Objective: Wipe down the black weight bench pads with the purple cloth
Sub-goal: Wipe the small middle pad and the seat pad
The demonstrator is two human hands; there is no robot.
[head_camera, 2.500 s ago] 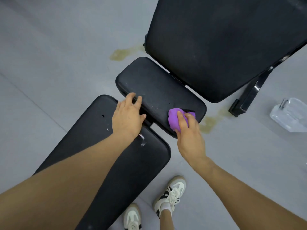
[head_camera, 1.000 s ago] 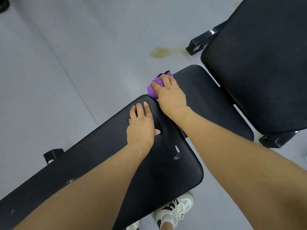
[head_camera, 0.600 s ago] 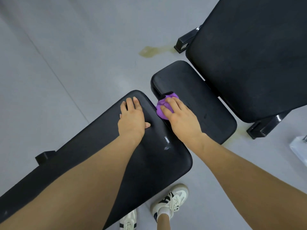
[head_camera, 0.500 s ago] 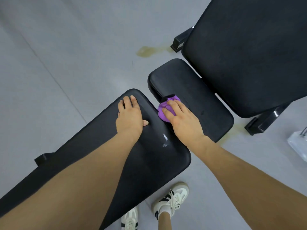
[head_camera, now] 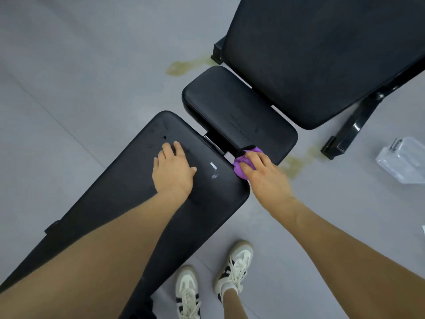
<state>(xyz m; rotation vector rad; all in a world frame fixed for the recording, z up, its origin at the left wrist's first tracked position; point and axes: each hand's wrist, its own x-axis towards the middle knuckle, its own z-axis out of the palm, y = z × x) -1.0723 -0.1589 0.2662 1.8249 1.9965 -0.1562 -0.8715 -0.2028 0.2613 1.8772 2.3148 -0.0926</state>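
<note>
A long black bench pad (head_camera: 128, 203) runs from bottom left to the centre. A smaller black seat pad (head_camera: 230, 104) lies beyond it across a narrow gap. My left hand (head_camera: 173, 170) rests flat on the long pad near its end, fingers spread. My right hand (head_camera: 264, 174) grips the bunched purple cloth (head_camera: 241, 165) and presses it into the gap at the near right corner of the seat pad. Most of the cloth is hidden under my fingers. White scuff marks (head_camera: 213, 168) show on the long pad between my hands.
A second bench's large black pad (head_camera: 322, 54) fills the top right, its black metal leg (head_camera: 351, 132) reaching down to the grey floor. A clear plastic container (head_camera: 404, 162) sits at the right edge. Yellowish stains (head_camera: 181, 65) mark the floor. My shoes (head_camera: 232, 265) stand beside the bench.
My right hand slid the cloth along the gap from the far left corner of the seat pad to its near right corner. My left hand stayed pressed on the long pad.
</note>
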